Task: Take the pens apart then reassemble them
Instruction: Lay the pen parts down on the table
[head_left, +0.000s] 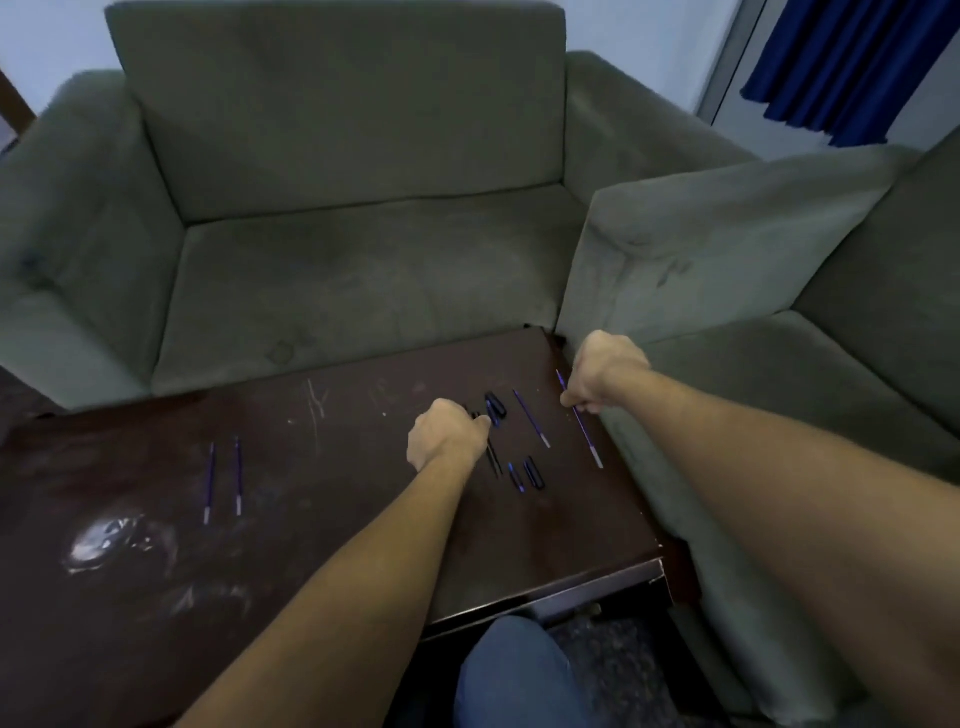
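Grey-green fabric sofas (363, 270) wrap round a scratched dark wooden table (332, 525), seen from the head camera. The right hand (602, 374) pinches a thin blue ink refill (586, 434) near the table's right edge; its long axis runs away from the person, tilted slightly left. The left hand (447, 434) curls on a black pen barrel (493, 460), just left of the loose black caps (496, 405). A second refill (531, 418) lies between the hands. I judge the pinched refill must swing left toward the barrel.
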